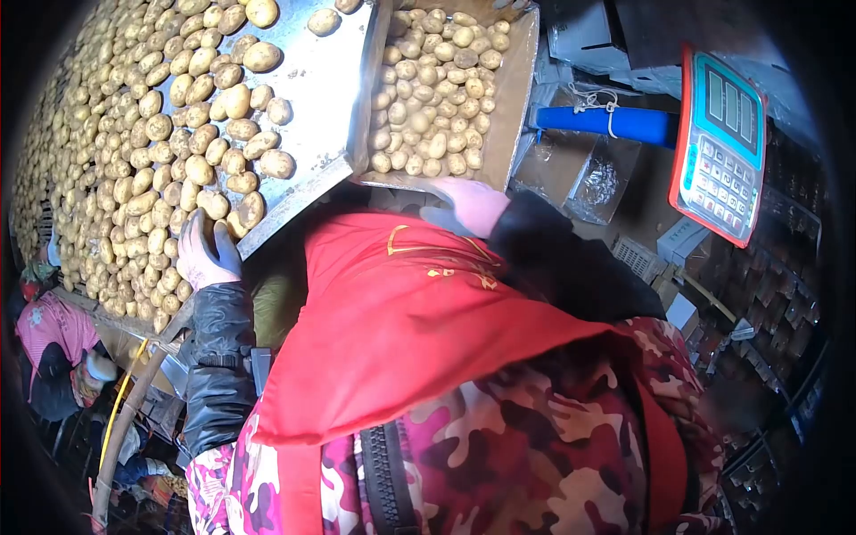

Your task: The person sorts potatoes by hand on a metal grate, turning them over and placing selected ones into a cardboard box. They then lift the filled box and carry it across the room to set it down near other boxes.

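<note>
My left hand (209, 256), in a pink glove with grey fingertips, is at the near edge of a large spread of potatoes (152, 178). Its fingers and thumb are apart, against the nearest potatoes. A cardboard box (515, 120) with many smaller potatoes (437, 94) inside stands to the right of the metal sorting surface (316, 98). My right hand (470, 203), gloved the same way, lies along the box's near side. Its fingers stretch to the left with the thumb apart; part of them is hard to make out.
A digital scale display (720, 147) with a red frame stands on a blue post (606, 123) at the right. Cardboard boxes and plastic wrap lie beneath it. Another person in a pink top (58, 334) is at the left, beside a wooden pole (125, 428). My red apron (383, 330) fills the near middle.
</note>
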Action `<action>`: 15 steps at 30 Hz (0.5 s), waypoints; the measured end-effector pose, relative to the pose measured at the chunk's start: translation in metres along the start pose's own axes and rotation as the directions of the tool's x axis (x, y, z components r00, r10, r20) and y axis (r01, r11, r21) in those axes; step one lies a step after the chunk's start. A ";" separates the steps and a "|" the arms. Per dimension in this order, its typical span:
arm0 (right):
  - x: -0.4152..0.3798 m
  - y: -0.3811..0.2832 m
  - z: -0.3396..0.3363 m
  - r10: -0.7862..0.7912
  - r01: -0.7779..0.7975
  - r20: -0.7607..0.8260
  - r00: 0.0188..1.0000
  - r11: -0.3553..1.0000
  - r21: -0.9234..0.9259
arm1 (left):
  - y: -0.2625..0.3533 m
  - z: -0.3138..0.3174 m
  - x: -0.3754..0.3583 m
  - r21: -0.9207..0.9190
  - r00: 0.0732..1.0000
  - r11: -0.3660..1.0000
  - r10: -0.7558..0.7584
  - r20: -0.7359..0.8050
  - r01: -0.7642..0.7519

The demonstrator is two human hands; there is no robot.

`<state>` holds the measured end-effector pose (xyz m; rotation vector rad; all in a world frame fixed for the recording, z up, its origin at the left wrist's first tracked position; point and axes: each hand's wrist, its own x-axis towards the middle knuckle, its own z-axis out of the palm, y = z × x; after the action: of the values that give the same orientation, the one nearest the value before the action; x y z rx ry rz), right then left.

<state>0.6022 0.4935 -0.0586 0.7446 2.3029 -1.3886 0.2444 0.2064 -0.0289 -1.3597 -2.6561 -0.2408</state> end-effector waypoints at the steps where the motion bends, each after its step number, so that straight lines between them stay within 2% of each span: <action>1: -0.011 0.002 -0.001 -0.009 0.009 -0.026 1.000 1.000 0.001 | 0.000 -0.001 0.000 0.003 1.000 1.000 -0.002 0.000 0.002; 3: -0.028 0.004 -0.008 -0.027 0.028 -0.050 0.998 0.999 0.017 | 0.000 0.001 0.000 -0.004 1.000 1.000 0.005 -0.001 -0.005; 6: -0.033 0.011 -0.007 0.144 -0.117 -0.123 0.982 0.972 0.201 | -0.003 0.002 0.000 -0.021 1.000 1.000 0.010 0.001 -0.010; 9: -0.024 0.021 -0.009 0.132 -0.082 -0.190 0.973 0.964 0.252 | -0.001 0.000 0.000 -0.018 1.000 1.000 -0.003 -0.001 0.003; 12: -0.011 0.024 -0.011 0.149 -0.120 -0.182 0.972 0.980 0.161 | 0.000 0.000 0.000 -0.010 1.000 1.000 -0.007 -0.007 0.007; 15: -0.002 0.030 -0.009 0.090 -0.076 -0.107 0.990 0.989 0.125 | -0.001 0.002 -0.001 0.005 1.000 1.000 -0.016 -0.009 0.016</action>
<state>0.6213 0.5124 -0.0742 0.9673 2.2583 -1.4935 0.2438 0.2051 -0.0311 -1.3334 -2.6595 -0.2413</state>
